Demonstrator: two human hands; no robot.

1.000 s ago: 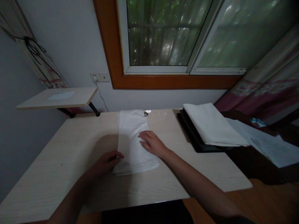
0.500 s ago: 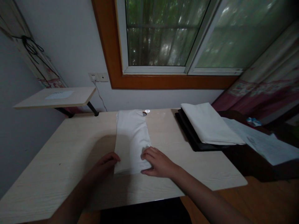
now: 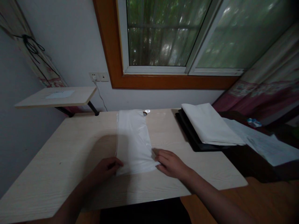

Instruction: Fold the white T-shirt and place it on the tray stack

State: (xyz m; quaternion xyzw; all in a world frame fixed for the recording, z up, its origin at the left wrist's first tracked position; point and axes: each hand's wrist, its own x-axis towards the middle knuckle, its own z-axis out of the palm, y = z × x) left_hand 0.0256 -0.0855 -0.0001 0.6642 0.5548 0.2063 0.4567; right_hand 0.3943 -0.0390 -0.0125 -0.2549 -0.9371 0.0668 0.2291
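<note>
A white piece of folded cloth (image 3: 133, 140), perhaps a garment, lies lengthwise on the pale wooden table (image 3: 77, 183). Its lower right corner is drawn out to a point, and creases run across that side. My right hand (image 3: 171, 164) pinches this corner between thumb and fingers. At the lower left edge, my left hand (image 3: 108, 168) is closed with its fingertips on the cloth. What lies inside the cloth's folds is hidden.
To the right, folded white fabric (image 3: 207, 123) rests on a black flat object (image 3: 189, 137). Loose paper (image 3: 263, 140) lies beyond it. A small raised shelf (image 3: 81, 96) stands at the back left. Behind the table are a wall socket (image 3: 99, 77) and a window (image 3: 161, 40).
My right hand has moved right and pulled the cloth's lower right corner outward, so the near end is wider. My left hand has shifted slightly toward me and right, staying at the left edge.
</note>
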